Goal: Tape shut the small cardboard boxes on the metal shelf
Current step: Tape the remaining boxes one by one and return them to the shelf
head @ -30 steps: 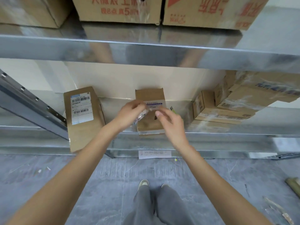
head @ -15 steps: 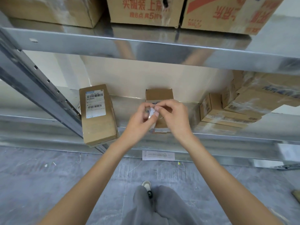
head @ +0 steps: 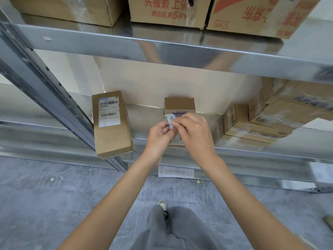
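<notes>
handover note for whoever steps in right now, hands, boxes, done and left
Left hand and right hand: both pinch a small whitish item, possibly a tape piece, above the small middle box.
Boxes: the middle box sits on the metal shelf; the labelled box lies to its left, overhanging the front edge; the stacked boxes on the right carry glossy tape.
Done: I cannot tell whether the middle box is sealed.
Left: tape the middle box, then check the labelled one.

on the upper shelf we read red print "8点" and "5" on the middle carton [head: 169, 9]. the long box [head: 111, 125] at the lower shelf's left end bears a barcode label [head: 109, 112], too small to read.
</notes>
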Tool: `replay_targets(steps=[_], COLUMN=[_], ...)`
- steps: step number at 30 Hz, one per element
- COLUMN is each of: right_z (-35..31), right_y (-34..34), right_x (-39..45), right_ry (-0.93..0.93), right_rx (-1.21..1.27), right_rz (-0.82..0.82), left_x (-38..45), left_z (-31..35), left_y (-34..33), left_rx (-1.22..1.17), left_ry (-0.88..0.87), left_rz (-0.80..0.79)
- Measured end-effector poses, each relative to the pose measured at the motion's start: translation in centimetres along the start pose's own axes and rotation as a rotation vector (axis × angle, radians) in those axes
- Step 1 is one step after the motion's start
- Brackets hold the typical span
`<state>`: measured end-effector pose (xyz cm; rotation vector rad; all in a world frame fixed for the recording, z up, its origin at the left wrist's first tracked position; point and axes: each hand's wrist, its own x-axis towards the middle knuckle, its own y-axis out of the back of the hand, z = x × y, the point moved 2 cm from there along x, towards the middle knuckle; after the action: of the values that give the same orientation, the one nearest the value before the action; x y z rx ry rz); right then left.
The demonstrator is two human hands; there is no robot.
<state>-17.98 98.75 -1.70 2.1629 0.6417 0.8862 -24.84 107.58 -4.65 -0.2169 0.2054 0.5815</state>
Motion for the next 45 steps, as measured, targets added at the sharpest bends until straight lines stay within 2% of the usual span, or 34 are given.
replay_targets(steps=[4, 6, 11, 15, 18, 22, 25, 29, 33, 37, 40, 45], right_z=[0.3, 0.6, 0.9, 1.4, 1.8, 1.9, 1.7, 1.6, 1.0, 1.1, 1.5, 2.4], right_y=[0.5, 0.7, 0.6, 1.0, 1.6, 2.6, 2.9, 2.6, 2.0, 1.4, 0.5, -1.0], right_x=[-0.1, 0.0, 0.2, 0.8, 1.2, 1.7, 1.6, 1.0, 0.6, 0.6, 0.7, 1.6], right_ry=[-0.182, -0.291, -0.482, -0.508, -0.477, -0.401, -0.391, -0.544, -0.615, -0.739, -0.847, -1.021], right_rx=[0.333, 0.435, 0.627, 0.76, 0.779, 0.739, 0.736, 0.87, 0.884, 0.98, 1.114, 1.418], right_rz=[0.145, 0.17, 0.185, 0.116, 0.049, -0.027, -0.024, 0.06, 0.146, 0.203, 0.145, -0.064], left_x=[-0.4, -0.3, -0.1, 0.4, 0.8, 1.2, 1.3, 1.2, 1.1, 1.2, 1.7, 1.8], left_z=[0.7, 0.9, 1.0, 1.2, 1.5, 2.3, 3.0, 3.2, 2.8, 2.3, 2.0, 1.4], left_y=[-0.2, -0.3, -0.8, -0.6, -0.2, 0.7, 1.2, 1.0, 0.7, 0.6, 0.9, 1.2], left_rx=[-0.369, -0.463, -0.417, -0.316, -0.252, -0.205, -0.155, -0.096, -0.058, -0.152, -0.176, 0.0], left_ry=[0.102, 0.133, 0.11, 0.102, 0.117, 0.135, 0.105, 0.064, 0.012, 0.015, 0.023, -0.011], left_rz=[-0.074, -0.062, 0.023, 0.043, -0.003, -0.158, -0.232, -0.212, -0.174, -0.148, -0.143, -0.148])
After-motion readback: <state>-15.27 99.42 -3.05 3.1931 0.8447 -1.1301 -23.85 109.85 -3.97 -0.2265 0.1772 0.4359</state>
